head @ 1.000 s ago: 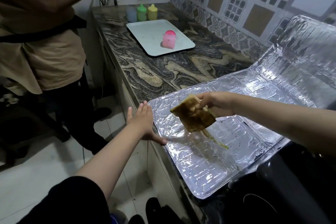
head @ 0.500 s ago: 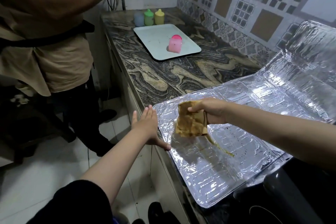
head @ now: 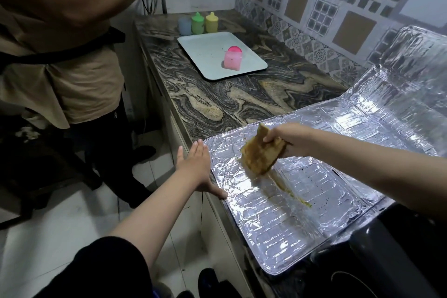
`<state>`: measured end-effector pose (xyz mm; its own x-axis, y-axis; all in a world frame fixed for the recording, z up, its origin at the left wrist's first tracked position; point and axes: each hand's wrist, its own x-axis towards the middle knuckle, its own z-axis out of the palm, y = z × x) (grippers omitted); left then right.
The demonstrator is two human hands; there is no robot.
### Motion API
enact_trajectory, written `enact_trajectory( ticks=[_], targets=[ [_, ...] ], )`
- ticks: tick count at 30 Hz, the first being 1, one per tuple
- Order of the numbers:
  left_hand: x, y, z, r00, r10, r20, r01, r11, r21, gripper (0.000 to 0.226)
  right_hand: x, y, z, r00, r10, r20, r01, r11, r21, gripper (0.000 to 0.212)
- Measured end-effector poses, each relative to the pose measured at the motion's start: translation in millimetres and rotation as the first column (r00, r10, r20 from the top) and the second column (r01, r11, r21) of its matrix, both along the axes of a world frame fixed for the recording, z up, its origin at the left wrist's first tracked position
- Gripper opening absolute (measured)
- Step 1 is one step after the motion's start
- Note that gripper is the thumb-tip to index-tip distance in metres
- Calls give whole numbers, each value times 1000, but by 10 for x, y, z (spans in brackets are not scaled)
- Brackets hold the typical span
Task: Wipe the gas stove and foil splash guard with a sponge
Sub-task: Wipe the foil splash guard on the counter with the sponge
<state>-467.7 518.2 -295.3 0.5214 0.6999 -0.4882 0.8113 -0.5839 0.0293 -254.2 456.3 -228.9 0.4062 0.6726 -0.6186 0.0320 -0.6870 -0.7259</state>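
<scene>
A stained sponge (head: 262, 152) is gripped in the right hand (head: 287, 141), its lower edge on the foil sheet (head: 278, 225). At nine o'clock, the left hand (head: 196, 172) lies flat, fingers together, bracing the foil's edge. Firm strokes toward the streak (head: 289, 192) at five o'clock are advised.

We wear a black top; its sleeve (head: 104, 271) bunches above the left elbow, leaving that forearm bare down to the left hand (head: 196, 167). Our right forearm is bare too, as is the right hand (head: 287, 140). No rings, watch or gloves show. Below, 2 dark shoes (head: 210, 284) show.
</scene>
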Motion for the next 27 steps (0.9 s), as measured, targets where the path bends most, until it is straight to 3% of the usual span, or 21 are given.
enact_trajectory(
  ticks=[2,4,8,12,13,15,17,19,22,25,27],
  targets=[
    [33,-10,39,999,-21,-48,22,1000,12,152,35,42,-33,994,-103,27,101,992,73,13],
    [76,-25,82,996,-40,-78,42,999,17,151,66,42,-52,986,-98,135,89,993,72,13],
    [175,-85,124,996,-91,-24,91,996,-18,143,105,-18,-73,906,216,364,-187,976,-114,29],
    [196,-121,78,997,-71,36,75,991,-113,131,103,7,-25,787,411,460,-343,911,-227,41],
    [186,-116,67,997,-63,48,69,990,-125,131,104,26,-1,712,480,512,-388,877,-283,41],
    [161,-110,56,996,-55,71,64,988,-139,131,76,46,77,459,668,585,-470,742,-478,33],
    [151,-114,48,995,-48,82,60,988,-143,131,-6,35,131,190,820,540,-456,561,-691,17],
    [152,-118,38,995,-43,88,56,988,-142,131,-66,25,107,3,885,465,-410,425,-807,17],
    [153,-116,23,994,-30,102,46,987,-153,132,-133,-21,2,-147,916,373,-407,288,-867,42],
    [148,-113,8,993,-29,117,47,987,-155,132,-164,-72,-80,-242,870,430,-431,301,-851,32],
    [147,-111,-1,992,-25,125,45,986,-158,132,-142,-79,-99,-233,839,492,-461,350,-815,23]
  ],
)
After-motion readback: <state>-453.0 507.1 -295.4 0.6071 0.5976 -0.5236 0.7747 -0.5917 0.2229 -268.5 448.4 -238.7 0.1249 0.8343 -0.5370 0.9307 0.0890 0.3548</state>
